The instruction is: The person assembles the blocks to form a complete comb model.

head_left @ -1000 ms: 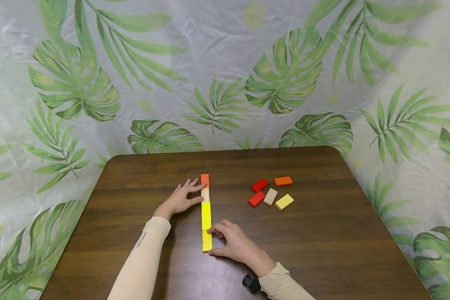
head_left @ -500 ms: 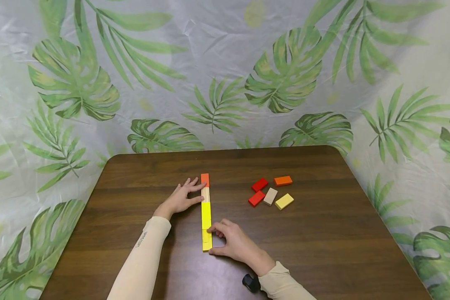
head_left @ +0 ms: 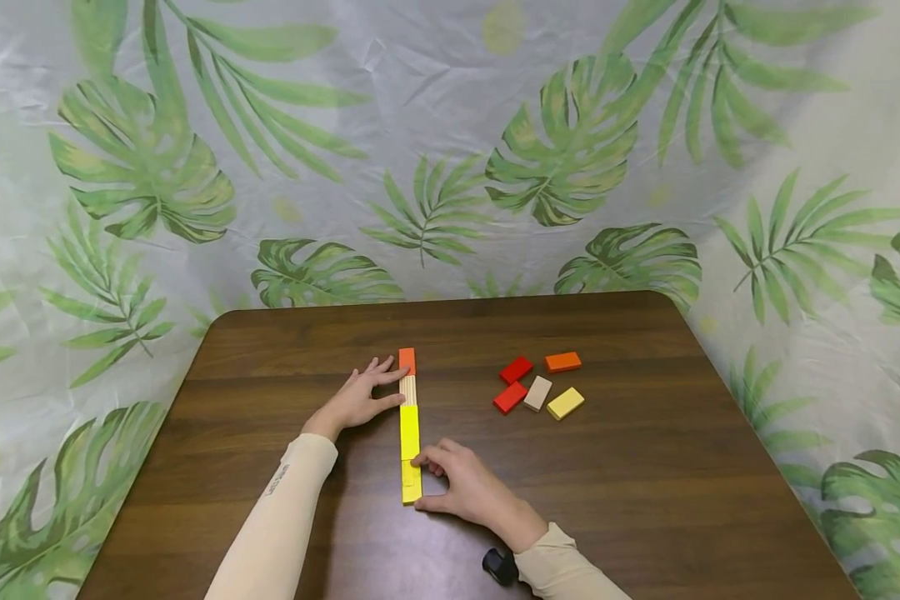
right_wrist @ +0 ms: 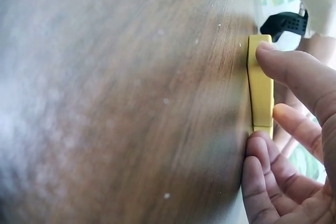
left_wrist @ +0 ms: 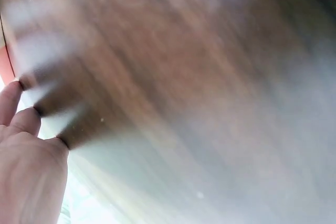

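Note:
A straight row of flat blocks runs away from me in the head view. An orange block (head_left: 407, 361) lies at its far end, then a pale, striped wooden-looking section (head_left: 409, 390), then a bright yellow block (head_left: 409, 432), then a nearer yellow block (head_left: 412, 487). My left hand (head_left: 351, 402) rests with spread fingers along the row's left side, index finger reaching the orange block. My right hand (head_left: 471, 486) holds the nearer yellow block, thumb by its near end and index finger at its top; the other fingers curl, touching the table beside the row in the right wrist view.
Right of the row lie two red blocks (head_left: 516, 370), an orange block (head_left: 563, 362), a beige block (head_left: 537, 393) and a pale yellow block (head_left: 566, 403). The brown wooden table (head_left: 645, 467) stands before a leaf-patterned cloth (head_left: 450, 125). A black device (head_left: 500, 566) sits at my right wrist.
The head view has shifted very slightly, so everything appears a little further left. Both hands and the blocks keep their places relative to each other.

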A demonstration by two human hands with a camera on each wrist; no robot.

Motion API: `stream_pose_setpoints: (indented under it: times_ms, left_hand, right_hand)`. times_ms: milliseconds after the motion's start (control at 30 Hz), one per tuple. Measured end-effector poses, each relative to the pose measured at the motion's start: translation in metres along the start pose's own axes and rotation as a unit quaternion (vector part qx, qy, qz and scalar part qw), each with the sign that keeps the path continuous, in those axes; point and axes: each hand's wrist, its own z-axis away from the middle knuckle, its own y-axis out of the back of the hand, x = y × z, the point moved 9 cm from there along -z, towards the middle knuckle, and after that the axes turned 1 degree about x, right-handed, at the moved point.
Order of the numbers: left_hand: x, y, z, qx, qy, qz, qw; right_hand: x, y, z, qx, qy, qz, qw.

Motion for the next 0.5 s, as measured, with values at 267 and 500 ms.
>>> stream_pose_setpoints:
  times_ms: [267, 500]
  left_hand:
    - [0.009, 0.004, 0.002, 0.0, -0.025, -0.011, 0.9996]
    - [0.021, -0.001, 0.01, -0.039, -0.031, -0.02, 0.9986]
  right_hand:
    - [-0.004, 0.002, 0.002, 0.017, 0.041, 0.021, 0.9988]
    - [0.005, -0.003, -0.002, 0.018, 0.038, 0.024, 0.9988]
